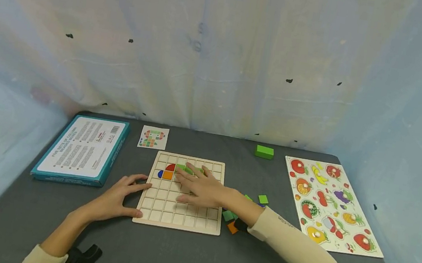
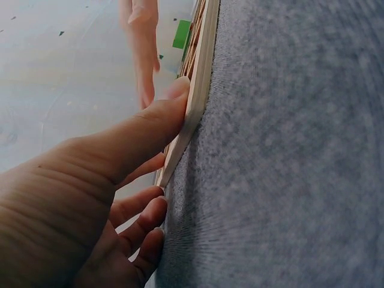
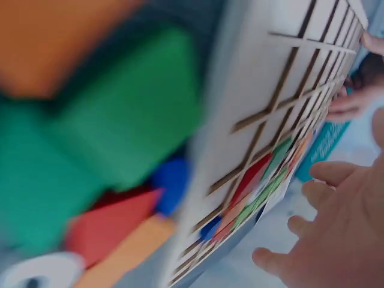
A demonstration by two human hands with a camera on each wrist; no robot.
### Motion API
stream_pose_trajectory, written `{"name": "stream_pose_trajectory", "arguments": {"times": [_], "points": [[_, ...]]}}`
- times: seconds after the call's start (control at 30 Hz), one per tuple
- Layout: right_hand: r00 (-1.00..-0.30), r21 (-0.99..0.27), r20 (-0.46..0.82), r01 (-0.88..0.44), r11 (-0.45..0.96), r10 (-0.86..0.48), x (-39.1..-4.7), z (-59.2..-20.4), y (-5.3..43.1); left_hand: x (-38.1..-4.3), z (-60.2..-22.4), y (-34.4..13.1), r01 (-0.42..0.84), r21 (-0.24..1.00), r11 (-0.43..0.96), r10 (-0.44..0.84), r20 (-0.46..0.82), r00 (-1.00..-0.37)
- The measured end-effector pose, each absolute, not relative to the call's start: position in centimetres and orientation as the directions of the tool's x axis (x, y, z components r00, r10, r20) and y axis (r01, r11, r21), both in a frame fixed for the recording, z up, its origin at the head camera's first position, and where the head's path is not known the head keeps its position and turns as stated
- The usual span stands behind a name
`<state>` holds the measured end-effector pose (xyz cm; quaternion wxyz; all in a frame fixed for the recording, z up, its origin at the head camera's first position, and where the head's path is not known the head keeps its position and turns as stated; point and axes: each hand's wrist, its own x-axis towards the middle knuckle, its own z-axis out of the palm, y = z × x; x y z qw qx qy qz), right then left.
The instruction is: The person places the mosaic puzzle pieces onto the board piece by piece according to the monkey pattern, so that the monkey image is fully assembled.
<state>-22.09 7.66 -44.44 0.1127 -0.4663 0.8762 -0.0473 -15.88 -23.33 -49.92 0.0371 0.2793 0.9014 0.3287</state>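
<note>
A pale wooden grid board (image 1: 167, 207) lies on the dark tabletop. Its upper rows hold a red piece (image 1: 170, 167), a blue piece (image 1: 160, 173), an orange square (image 1: 167, 175) and green pieces (image 1: 180, 167); my right hand partly covers that row. My left hand (image 1: 116, 199) touches the board's left edge, thumb near the front corner and fingertips farther up. In the left wrist view, the left thumb (image 2: 150, 123) rests on the rim. Over the board, my right hand (image 1: 202, 189) is spread with no piece visible in it; the right wrist view shows its fingers (image 3: 336, 174) apart from the grid.
Loose colored pieces (image 1: 228, 216) lie right of the board, partly under my right forearm. Behind the board is a pattern card (image 1: 153, 137). A teal-edged box (image 1: 77, 148) lies left, a green block (image 1: 264, 152) back right, and a fruit puzzle board (image 1: 333, 204) far right.
</note>
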Motion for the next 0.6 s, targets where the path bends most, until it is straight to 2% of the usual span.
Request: {"name": "stream_pose_trajectory", "arguments": {"times": [0.13,0.27,0.4,0.6], "points": [[-0.600,-0.232,-0.016,-0.776,0.587,-0.800,-22.1,-44.0,11.7,-15.9,-49.8,-23.3,0.485,0.612,0.625,0.532,0.120,-0.838],[-0.695,-0.302,0.099,-0.703,0.644,-0.712,-22.1,-43.7,16.5,-15.9,-49.7,-23.2,0.483,0.615,0.623,0.532,0.120,-0.838],[-0.768,-0.402,0.061,-0.604,0.688,-0.638,-21.9,-44.1,20.7,-15.9,-49.7,-23.2,0.481,0.614,0.626,0.530,0.117,-0.840],[-0.745,-0.499,0.009,-0.581,0.643,-0.667,-20.9,-45.4,22.8,-15.9,-49.7,-23.2,0.475,0.616,0.629,0.529,0.108,-0.842]]}}
